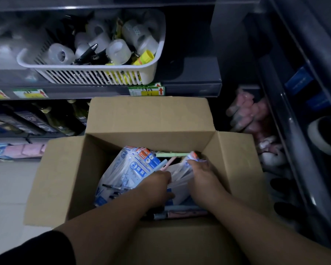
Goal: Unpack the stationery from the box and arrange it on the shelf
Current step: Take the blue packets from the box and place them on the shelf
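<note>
Brown cardboard box, flaps open: clear plastic stationery packets near right wall gripped by right hand; fingers of left hand hidden among them, grip undetermined.

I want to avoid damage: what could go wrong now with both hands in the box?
The right hand grips a bunch of packs; some may slip out when lifted. The loose green pen beside them could drop deeper into the box. Dim light may hide small items.
</note>
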The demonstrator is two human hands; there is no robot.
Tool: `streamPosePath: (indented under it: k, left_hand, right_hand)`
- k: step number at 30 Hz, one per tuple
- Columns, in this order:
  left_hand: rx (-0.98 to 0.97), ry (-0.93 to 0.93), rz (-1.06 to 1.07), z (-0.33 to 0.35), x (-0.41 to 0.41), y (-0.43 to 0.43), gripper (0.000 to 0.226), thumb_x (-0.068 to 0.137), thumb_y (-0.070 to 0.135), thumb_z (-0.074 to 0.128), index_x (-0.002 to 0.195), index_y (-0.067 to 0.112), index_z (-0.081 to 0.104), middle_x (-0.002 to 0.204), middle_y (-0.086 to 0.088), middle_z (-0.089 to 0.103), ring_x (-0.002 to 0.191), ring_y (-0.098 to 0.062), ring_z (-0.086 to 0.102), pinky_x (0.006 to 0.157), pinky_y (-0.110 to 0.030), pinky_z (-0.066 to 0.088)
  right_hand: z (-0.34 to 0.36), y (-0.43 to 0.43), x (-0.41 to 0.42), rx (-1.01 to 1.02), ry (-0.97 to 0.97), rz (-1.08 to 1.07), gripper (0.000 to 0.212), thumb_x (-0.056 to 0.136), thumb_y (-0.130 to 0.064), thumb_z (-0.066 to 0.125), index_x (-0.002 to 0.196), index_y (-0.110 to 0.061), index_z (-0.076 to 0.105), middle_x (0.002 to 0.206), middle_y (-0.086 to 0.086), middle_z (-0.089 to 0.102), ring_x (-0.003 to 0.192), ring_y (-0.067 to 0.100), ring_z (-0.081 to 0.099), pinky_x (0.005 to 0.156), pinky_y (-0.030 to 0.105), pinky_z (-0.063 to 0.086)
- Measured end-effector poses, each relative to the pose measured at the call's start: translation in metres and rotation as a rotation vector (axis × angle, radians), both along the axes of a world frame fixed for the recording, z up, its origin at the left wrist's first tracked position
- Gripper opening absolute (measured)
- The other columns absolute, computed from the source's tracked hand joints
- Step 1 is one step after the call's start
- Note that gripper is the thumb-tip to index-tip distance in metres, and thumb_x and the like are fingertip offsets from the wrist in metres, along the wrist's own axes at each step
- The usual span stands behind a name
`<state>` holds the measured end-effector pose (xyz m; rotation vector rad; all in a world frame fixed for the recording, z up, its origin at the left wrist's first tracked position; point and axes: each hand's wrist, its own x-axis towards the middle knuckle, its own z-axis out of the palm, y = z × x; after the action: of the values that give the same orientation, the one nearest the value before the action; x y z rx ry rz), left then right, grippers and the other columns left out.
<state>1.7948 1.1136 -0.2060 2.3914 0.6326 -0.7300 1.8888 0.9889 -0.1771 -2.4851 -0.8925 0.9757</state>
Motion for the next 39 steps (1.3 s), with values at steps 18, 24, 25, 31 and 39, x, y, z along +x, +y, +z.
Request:
streamPosePath:
  k: [18,24,25,31,39]
  left_hand:
    - [-0.198,-0.079,0.137,0.008,-0.003,0.016,0.078,0.081,0.043,0.068,0.146,0.022,0.029,0.136,-0.001,0.050,0.122,-0.020,0.050,0.086,-0.020,0.036]
    - [-0.120,0.067,0.051,0.004,0.012,0.003,0.055,0.079,0.043,0.070,0.121,0.011,0.053,0.133,-0.003,0.053,0.110,-0.020,0.055,0.078,-0.024,0.042]
    - [-0.123,0.065,0.072,0.003,0.013,0.001,0.045,0.081,0.038,0.069,0.113,0.009,0.055,0.136,-0.005,0.050,0.105,-0.020,0.056,0.074,-0.023,0.040]
    - [-0.145,0.012,0.211,0.008,0.010,0.009,0.046,0.081,0.030,0.068,0.120,0.010,0.055,0.118,-0.008,0.062,0.104,-0.023,0.059,0.078,-0.024,0.044]
    - [-0.373,-0.109,0.446,0.039,-0.020,0.042,0.020,0.085,0.025,0.067,0.102,0.020,0.059,0.097,0.002,0.066,0.080,-0.007,0.060,0.057,-0.011,0.041]
  right_hand:
    - [0.004,0.000,-0.012,0.122,0.059,-0.349,0.058,0.090,-0.002,0.043,0.146,-0.013,0.035,0.149,0.008,0.038,0.133,0.021,0.041,0.106,0.021,0.029]
    - [0.002,-0.009,-0.010,0.106,0.163,-0.426,0.050,0.095,-0.003,0.043,0.143,-0.016,0.035,0.129,0.010,0.055,0.112,0.025,0.055,0.079,0.022,0.038]
    - [0.002,-0.009,-0.010,0.110,0.168,-0.429,0.049,0.096,-0.005,0.042,0.143,-0.016,0.035,0.131,0.010,0.054,0.115,0.026,0.054,0.079,0.022,0.037]
    - [0.008,-0.010,-0.011,0.179,0.212,-0.491,0.044,0.096,-0.006,0.040,0.138,-0.019,0.044,0.126,0.001,0.055,0.104,0.016,0.053,0.082,0.014,0.038]
    - [0.009,-0.005,-0.022,0.261,0.129,-0.616,0.046,0.083,-0.022,0.069,0.126,-0.015,0.052,0.116,0.002,0.063,0.104,0.017,0.059,0.092,0.028,0.045]
